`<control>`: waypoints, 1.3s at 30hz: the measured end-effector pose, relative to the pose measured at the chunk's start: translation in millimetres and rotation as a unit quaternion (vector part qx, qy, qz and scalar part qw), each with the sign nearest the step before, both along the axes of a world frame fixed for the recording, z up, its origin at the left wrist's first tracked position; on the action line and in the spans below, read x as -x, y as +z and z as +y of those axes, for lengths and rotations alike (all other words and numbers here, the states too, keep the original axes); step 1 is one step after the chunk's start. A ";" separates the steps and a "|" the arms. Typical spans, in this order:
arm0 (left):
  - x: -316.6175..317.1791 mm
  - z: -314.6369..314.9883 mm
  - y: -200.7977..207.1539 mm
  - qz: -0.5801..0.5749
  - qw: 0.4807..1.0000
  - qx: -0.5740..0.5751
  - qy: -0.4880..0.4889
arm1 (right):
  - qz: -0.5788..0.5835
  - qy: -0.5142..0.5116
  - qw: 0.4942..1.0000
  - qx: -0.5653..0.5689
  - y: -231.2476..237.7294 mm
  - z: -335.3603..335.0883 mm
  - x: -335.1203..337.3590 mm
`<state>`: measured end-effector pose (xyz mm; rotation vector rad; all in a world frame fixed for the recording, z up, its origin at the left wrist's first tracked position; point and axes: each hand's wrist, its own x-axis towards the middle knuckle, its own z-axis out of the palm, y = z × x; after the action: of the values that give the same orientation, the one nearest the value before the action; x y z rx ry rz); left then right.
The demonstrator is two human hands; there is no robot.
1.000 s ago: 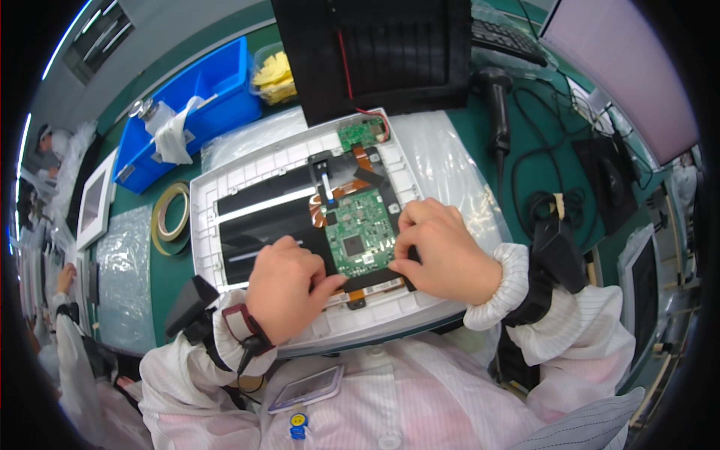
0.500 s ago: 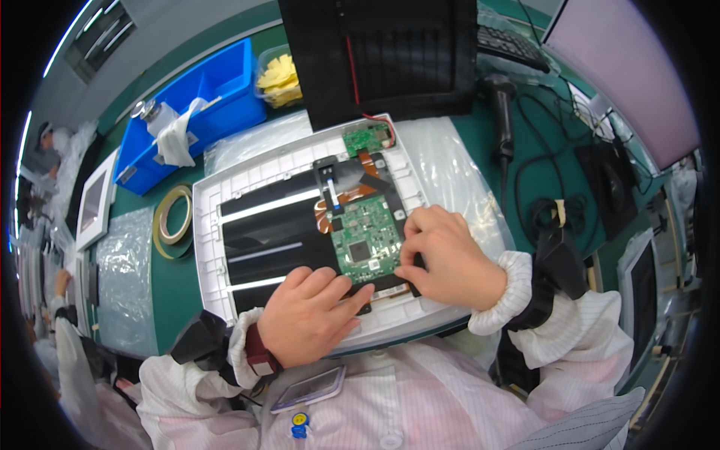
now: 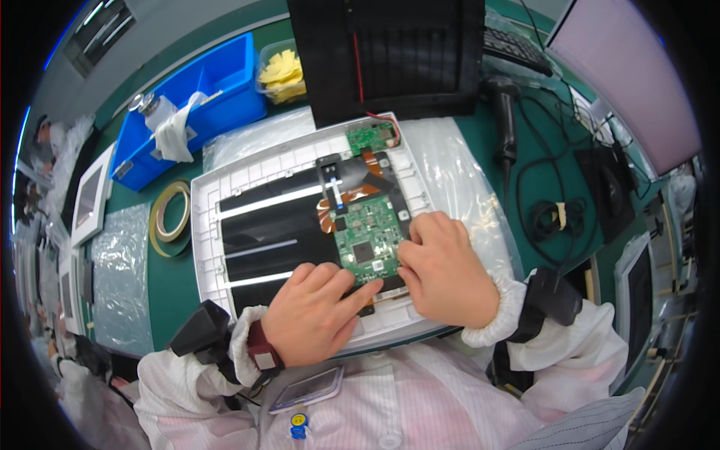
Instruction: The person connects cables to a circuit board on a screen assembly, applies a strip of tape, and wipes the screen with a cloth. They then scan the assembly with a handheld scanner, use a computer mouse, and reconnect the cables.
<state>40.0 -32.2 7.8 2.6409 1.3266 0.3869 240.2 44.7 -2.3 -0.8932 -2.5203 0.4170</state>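
Note:
A white device housing (image 3: 259, 176) lies in front of me, with a black panel (image 3: 262, 214) inside it. A green circuit board (image 3: 375, 232) is on the right part of the panel. Copper-coloured flat cables (image 3: 328, 217) run beside it. My left hand (image 3: 311, 311) rests at the near edge, index finger stretched to the board's lower edge and thumb apart from it; its other fingers are bent. At the board's right edge, my right hand (image 3: 446, 266) has its thumb and fingers pressed together; what they hold, if anything, is hidden.
Behind the housing stands a black panel with a red wire (image 3: 397, 64). A blue bin (image 3: 232, 97), yellow pieces in a clear tub (image 3: 281, 73) and tape rolls (image 3: 170, 217) are on the left. A handheld scanner (image 3: 504, 124), cables (image 3: 559, 217) and a monitor (image 3: 630, 82) are right.
My right hand has shifted slightly down, its fingertips moving up along the board's right edge. My left index finger has moved slightly right along the lower edge. The view has shifted slightly.

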 end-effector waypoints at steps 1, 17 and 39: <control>0.6 -0.4 0.0 0.004 1.000 0.001 0.000 | 0.002 0.001 1.000 -0.007 0.3 0.1 0.7; 3.7 -4.5 3.6 0.043 0.999 0.002 -0.006 | -0.131 0.092 0.986 -0.054 -7.4 -42.4 -20.5; -2.7 1.4 5.3 0.021 1.000 0.005 -0.015 | -0.066 0.039 0.996 -0.036 -11.7 -36.7 -34.4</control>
<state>42.7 -30.8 13.0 2.6712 1.2953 0.3210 274.6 7.9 -14.0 -0.8222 -2.6788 0.2991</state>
